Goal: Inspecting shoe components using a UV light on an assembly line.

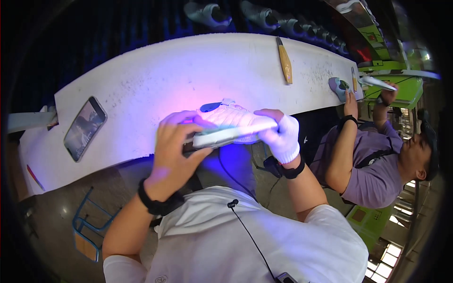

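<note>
Over the near edge of the white table, I hold a pale shoe upper (225, 114) together with a white sole (224, 137). The sole lies along the near side of the upper; whether the two are joined I cannot tell. At the heel end, my bare left hand (173, 146) curls round, its thumb under the sole and its fingers over the top. My right hand (281, 136), in a white glove with bare fingertips, grips the toe end. Purple-blue light falls on the shoe and both hands.
A phone (85, 128) lies on the white table (203, 61) at left, a red thin tool (35, 178) beyond it. A yellow-handled tool (285, 61) lies at the back. Shoes (207, 15) line a dark rack. At right a co-worker (373, 165) handles another shoe (338, 88) and sole. A stool (89, 231) stands lower left.
</note>
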Available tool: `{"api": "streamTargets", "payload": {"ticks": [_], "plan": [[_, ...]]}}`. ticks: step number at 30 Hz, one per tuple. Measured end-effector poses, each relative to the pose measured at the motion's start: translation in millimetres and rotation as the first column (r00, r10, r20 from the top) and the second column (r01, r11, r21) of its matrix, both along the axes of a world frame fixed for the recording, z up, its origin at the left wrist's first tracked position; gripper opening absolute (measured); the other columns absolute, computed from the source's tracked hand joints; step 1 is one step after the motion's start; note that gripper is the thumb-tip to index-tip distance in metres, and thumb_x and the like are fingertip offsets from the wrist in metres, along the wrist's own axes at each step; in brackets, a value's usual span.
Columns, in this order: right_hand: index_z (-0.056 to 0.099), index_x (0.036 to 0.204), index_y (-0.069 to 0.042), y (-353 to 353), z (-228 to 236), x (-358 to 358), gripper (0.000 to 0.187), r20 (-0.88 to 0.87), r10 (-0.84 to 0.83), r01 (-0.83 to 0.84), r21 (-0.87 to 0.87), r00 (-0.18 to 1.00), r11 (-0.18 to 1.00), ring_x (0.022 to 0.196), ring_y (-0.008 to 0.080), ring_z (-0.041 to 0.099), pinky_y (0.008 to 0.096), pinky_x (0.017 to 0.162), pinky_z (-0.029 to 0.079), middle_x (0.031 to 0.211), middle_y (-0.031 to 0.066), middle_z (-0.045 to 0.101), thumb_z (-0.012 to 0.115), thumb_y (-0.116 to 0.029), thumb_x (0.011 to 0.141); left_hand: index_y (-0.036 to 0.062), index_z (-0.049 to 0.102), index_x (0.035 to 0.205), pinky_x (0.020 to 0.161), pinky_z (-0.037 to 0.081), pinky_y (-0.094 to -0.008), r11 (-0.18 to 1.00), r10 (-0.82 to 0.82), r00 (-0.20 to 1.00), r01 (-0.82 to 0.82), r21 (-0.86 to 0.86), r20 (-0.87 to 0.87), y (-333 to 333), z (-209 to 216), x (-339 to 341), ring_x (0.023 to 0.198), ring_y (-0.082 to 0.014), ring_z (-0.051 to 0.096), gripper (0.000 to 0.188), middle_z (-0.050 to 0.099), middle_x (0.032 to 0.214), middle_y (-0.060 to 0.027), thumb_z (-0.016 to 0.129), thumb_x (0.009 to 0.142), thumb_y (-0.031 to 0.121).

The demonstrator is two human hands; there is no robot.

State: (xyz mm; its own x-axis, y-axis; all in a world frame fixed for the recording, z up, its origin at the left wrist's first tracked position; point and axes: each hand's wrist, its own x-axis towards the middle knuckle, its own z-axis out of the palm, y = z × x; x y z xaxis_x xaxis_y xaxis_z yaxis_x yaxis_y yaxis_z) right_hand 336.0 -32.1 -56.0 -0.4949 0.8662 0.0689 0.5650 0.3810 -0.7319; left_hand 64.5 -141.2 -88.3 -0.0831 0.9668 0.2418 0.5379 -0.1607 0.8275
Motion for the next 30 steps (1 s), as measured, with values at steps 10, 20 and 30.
{"api": "streamTargets", "payload": {"ticks": [10, 20, 30], "plan": [[0.062, 0.135, 0.002, 12, 24, -112, 0.07, -0.546, 0.274, -0.346, -0.033, 0.792, 0.938, 0.118, 0.0212, 0.061, 0.0375, 0.105, 0.047, 0.128, 0.0112, 0.061, 0.071, -0.056, 0.097, 0.0028, 0.061, 0.14, 0.098, 0.056, -0.0415, 0.984, -0.138, 0.988, 0.145, 0.105, -0.069, 27, 67, -46, 0.114, -0.0334, 0.07, 0.084, 0.075, 0.116, -0.0137, 0.099, 0.067, 0.023], [0.062, 0.107, 0.002, 46, 3, -157, 0.022, -0.892, -0.36, -0.712, -0.44, 0.275, 0.547, 0.097, 0.0211, 0.058, 0.0367, 0.087, 0.05, 0.103, 0.011, 0.06, 0.057, -0.019, 0.104, -0.0015, 0.066, 0.123, 0.091, 0.059, -0.0353, 0.946, 0.057, 0.998, -0.05, -0.321, 0.012, 32, 65, -48, 0.102, -0.0226, 0.076, 0.07, 0.078, 0.107, -0.0132, 0.099, 0.073, 0.035], [0.062, 0.107, -0.005, 70, 30, -145, 0.023, -0.69, 0.127, -0.442, -0.301, 0.713, 0.845, 0.094, 0.0097, 0.054, 0.0262, 0.089, 0.045, 0.1, -0.0004, 0.059, 0.056, -0.027, 0.11, -0.0087, 0.064, 0.124, 0.085, 0.061, -0.038, 0.922, -0.101, 0.956, -0.014, -0.386, -0.276, 93, 95, -33, 0.095, -0.0295, 0.079, 0.076, 0.079, 0.102, -0.0193, 0.094, 0.075, 0.041]]}}
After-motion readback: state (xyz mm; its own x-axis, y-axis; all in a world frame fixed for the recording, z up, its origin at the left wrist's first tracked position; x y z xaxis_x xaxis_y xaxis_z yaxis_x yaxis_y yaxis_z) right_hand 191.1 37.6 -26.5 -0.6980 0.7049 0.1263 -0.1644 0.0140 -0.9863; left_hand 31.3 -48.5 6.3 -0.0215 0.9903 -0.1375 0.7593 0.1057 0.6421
